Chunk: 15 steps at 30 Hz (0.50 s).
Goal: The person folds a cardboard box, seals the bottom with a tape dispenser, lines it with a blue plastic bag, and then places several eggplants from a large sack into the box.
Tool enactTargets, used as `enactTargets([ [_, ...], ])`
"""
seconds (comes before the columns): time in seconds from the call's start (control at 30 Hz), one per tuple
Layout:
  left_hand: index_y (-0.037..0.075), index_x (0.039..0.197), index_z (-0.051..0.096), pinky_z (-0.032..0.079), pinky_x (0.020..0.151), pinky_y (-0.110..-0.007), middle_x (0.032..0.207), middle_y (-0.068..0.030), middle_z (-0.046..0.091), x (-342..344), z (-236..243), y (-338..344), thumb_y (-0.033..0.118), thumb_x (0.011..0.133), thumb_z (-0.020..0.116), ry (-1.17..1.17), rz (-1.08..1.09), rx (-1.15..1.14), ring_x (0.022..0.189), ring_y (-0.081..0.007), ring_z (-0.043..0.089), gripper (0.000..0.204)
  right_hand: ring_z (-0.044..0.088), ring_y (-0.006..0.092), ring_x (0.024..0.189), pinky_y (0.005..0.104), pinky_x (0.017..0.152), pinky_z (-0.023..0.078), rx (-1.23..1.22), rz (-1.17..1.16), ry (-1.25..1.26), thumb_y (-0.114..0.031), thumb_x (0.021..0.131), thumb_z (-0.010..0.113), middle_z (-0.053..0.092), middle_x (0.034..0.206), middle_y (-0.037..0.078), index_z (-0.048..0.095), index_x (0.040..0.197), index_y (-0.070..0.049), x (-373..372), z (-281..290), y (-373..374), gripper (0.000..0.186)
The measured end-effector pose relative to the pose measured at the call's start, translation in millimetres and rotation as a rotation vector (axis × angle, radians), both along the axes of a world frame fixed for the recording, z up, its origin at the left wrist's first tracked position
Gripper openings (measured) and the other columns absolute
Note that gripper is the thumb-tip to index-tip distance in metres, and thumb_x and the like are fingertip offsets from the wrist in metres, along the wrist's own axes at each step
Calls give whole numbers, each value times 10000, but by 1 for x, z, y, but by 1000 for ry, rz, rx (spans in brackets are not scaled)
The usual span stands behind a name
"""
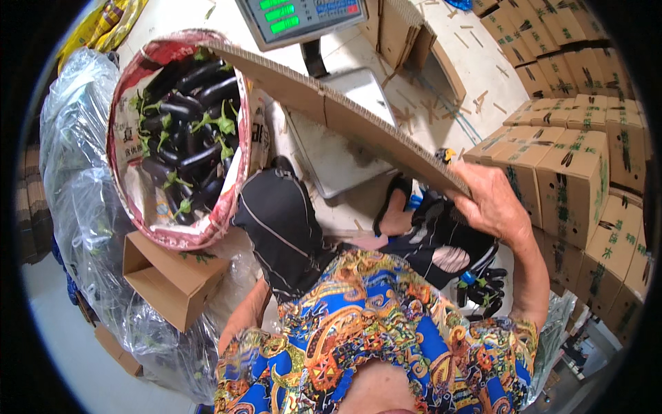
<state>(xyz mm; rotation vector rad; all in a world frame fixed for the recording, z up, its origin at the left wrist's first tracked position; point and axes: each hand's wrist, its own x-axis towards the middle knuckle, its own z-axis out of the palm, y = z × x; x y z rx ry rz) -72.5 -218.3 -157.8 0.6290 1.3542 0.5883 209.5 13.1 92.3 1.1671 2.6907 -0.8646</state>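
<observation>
My right hand (pixel 493 203) is closed on the near right end of a long flat piece of brown cardboard (pixel 345 114). The cardboard slants away to the upper left, its far end reaching the rim of a large red-and-white woven sack (pixel 123 190). Dark purple eggplants (pixel 196 148) with green stems fill the sack. Of my left arm only the forearm (pixel 243 314) shows; the hand is hidden beyond my dark-clothed leg. Beneath the cardboard is the metal platform (pixel 369 155) of a scale. A small yellow-and-black object (pixel 448 154) shows by the cardboard edge near my right hand.
The scale's display (pixel 303 17) with green digits stands ahead. Printed cartons (pixel 562 165) are stacked at the right. An open small carton (pixel 176 276) sits beside clear plastic sheeting (pixel 86 186) at the left. More eggplants (pixel 486 290) lie by my right leg. Cardboard scraps (pixel 476 102) litter the floor.
</observation>
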Motion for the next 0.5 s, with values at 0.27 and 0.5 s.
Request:
enactTargets([
  [0.27,74,1217,595,452,934,-415,1083,-157,655,86,22,88,174,853,614,-213,-9,252,1038,-337,607,378,594,440,796,502,694,470,19,-23,-28,-134,820,628,618,803,209,570,985,-38,-11,-5,-7,199],
  [0.5,60,1202,602,452,930,-398,1077,-152,661,90,17,83,174,865,598,-212,14,227,1035,-323,611,356,592,451,770,501,673,460,21,46,2,-148,822,658,618,792,229,573,986,-20,-21,-2,-1,225],
])
